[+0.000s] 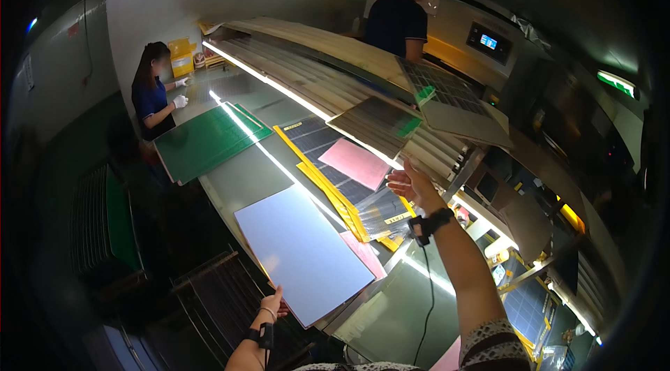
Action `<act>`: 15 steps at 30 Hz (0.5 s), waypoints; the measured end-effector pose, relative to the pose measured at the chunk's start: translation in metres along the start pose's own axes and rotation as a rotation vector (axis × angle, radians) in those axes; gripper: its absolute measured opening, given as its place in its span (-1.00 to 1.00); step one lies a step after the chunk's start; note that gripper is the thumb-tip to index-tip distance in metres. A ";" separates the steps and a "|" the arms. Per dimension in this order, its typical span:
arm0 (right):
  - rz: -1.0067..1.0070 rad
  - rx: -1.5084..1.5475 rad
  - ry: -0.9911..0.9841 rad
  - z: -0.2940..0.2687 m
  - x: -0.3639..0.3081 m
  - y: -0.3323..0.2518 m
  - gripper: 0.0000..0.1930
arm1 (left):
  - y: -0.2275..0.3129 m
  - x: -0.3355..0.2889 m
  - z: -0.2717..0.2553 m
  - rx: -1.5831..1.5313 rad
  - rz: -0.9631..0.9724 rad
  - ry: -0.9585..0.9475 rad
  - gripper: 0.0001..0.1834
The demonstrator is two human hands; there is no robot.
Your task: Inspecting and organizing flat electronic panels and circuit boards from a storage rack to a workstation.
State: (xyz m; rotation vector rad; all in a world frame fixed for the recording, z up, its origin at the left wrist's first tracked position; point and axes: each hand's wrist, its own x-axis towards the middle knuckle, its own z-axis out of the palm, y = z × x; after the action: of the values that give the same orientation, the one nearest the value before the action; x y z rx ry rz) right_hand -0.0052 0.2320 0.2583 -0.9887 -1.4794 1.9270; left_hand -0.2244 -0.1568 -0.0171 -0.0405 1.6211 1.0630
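My left hand [275,302] grips the near left edge of a smooth, pale blue-white rectangular panel [304,256], thumb along its edge and the other fingers partly hidden. The panel lies over the table's near side, its lower corner toward me. My right hand [412,184] is raised with its fingers apart and holds nothing. Closest to it is a pink rectangular sheet [354,163], which rests on dark gridded films with yellow edges [328,193]. A second pink sheet [364,254] shows partly beside the pale panel.
Green boards [209,144] lie farther left on the glossy table [237,186]. A slatted shelf [307,81] bears a dark framed screen [373,123] and a gridded panel [447,95]. One co-worker [152,92] stands far left, another [398,15] behind the shelf. A rack [234,294] stands below left.
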 end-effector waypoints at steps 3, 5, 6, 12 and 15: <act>0.101 0.316 0.226 -0.011 0.044 0.010 -0.42 | 0.001 0.014 0.017 0.297 0.267 0.174 -0.42; -0.002 0.379 0.241 -0.001 0.069 0.018 -0.48 | -0.010 0.014 0.012 0.464 0.537 0.311 -0.47; -0.121 0.449 0.277 0.001 0.080 0.019 -0.55 | -0.015 0.014 0.013 0.453 0.525 0.322 -0.47; -0.365 0.504 -0.060 0.006 0.053 0.051 -0.81 | 0.006 -0.072 0.006 -0.716 0.284 -0.028 -0.71; -0.484 -0.010 -0.088 0.006 -0.017 0.095 -0.79 | -0.003 -0.072 -0.002 -0.704 0.335 -0.102 -0.64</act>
State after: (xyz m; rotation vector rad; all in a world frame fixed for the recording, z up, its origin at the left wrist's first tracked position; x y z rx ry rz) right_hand 0.0031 0.1897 0.1716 -0.4906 -1.6004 1.6253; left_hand -0.1983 -0.1948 0.0377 -0.1832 1.1149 1.8260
